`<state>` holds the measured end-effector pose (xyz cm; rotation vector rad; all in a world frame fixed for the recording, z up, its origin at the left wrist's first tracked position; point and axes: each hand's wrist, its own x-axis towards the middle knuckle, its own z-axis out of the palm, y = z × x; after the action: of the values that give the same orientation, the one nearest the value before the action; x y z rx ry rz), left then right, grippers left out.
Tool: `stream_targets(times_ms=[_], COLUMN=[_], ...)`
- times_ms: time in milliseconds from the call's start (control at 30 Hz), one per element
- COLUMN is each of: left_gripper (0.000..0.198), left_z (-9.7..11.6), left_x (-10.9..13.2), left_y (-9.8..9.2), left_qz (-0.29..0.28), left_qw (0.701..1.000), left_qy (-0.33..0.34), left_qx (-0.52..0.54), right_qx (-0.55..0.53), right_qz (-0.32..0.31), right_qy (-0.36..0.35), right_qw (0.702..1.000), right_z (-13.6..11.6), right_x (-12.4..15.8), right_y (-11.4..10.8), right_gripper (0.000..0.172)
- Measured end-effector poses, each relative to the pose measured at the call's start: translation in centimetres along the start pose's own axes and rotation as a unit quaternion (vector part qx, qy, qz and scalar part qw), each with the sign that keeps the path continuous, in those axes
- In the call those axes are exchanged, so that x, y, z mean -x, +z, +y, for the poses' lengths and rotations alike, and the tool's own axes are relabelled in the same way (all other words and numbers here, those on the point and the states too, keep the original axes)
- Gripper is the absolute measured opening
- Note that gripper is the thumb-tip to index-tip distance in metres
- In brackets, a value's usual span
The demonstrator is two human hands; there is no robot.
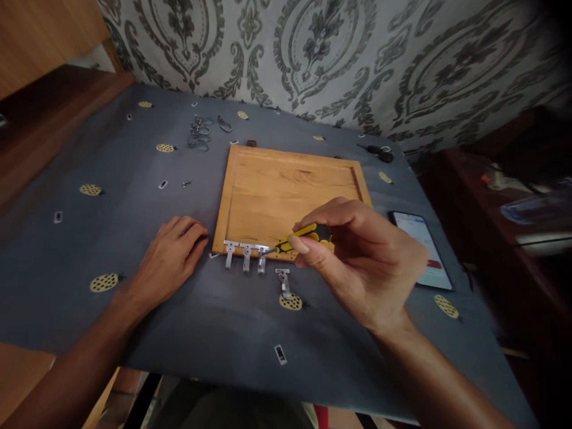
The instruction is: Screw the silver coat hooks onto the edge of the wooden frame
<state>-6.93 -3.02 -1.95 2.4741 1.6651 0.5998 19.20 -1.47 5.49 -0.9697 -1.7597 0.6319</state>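
Observation:
A small yellow and black screwdriver (pixel 297 237) is pinched between the thumb and fingers of my right hand (pixel 364 262). Its tip meets the third of the metal hinges (pixel 262 257) in a row along the near edge of a framed wooden panel (pixel 268 202). Two similar hinges lie to the left of that one. A loose hinge (pixel 283 283) rests on the tablecloth just in front of the panel. My left hand (pixel 172 253) lies on the cloth by the panel's near left corner, fingers curled. Something dark shows between its thumb and forefinger, too hidden to name.
Several metal pieces (pixel 199 132) lie on the blue tablecloth (pixel 111 238) behind the panel, and a small screw (pixel 186 183) lies left of it. A phone (pixel 422 247) with a lit screen is on the right. Black-handled scissors (pixel 379 153) sit near the back right. Patterned wall stands behind.

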Motion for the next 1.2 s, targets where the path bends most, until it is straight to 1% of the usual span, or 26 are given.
stream_targets(times_ms=[200,467,633,867,967,1100,1200], left_gripper=[0.025,0.024,0.023,0.021,0.021,0.022,0.022], left_z=[0.0,0.0,0.0,-0.1,0.0,0.1,0.0], left_x=[0.0,-0.1,0.0,0.1,0.1,0.1,0.1], left_y=[0.0,-0.1,-0.1,-0.1,0.0,0.0,-0.1], left_qz=[-0.008,-0.009,-0.015,-0.022,-0.02,-0.014,-0.016], left_qw=[1.0,1.0,1.0,1.0,1.0,1.0,1.0], left_qy=[-0.006,-0.004,-0.01,-0.007,-0.003,-0.004,-0.005], left_qx=[0.0,-0.008,0.001,-0.011,-0.013,-0.013,-0.01], right_qx=[-0.008,-0.034,-0.034,-0.044,-0.044,-0.035,-0.024], right_qz=[0.023,-0.011,-0.012,-0.02,-0.041,-0.092,-0.109], right_qy=[-0.006,-0.009,0.007,0.016,0.0,-0.058,-0.08], right_qw=[1.0,0.999,0.999,0.999,0.998,0.993,0.991], right_z=[0.2,0.1,-0.1,0.0,0.0,0.0,-0.1], right_x=[-0.2,-0.3,-0.4,-0.3,-0.5,-0.9,-1.0], right_y=[0.5,1.4,1.6,1.8,1.6,1.2,1.0], right_gripper=[0.016,0.018,0.022,0.022,0.019,0.017,0.016])
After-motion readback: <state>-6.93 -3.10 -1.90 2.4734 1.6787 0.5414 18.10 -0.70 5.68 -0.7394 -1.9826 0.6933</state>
